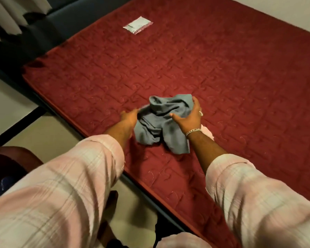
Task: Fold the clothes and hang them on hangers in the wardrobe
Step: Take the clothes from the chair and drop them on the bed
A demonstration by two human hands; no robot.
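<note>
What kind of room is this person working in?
Most likely a bedroom: a wide red quilted mattress on a low frame fills the view, pale curtains hang at the far left, and a crumpled grey garment lies on the mattress between both hands.

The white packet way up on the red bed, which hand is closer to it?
Left, though neither is close. The left hand touches the grey cloth's left side, below the white packet. The right hand cups the cloth's right side, farther off.
</note>
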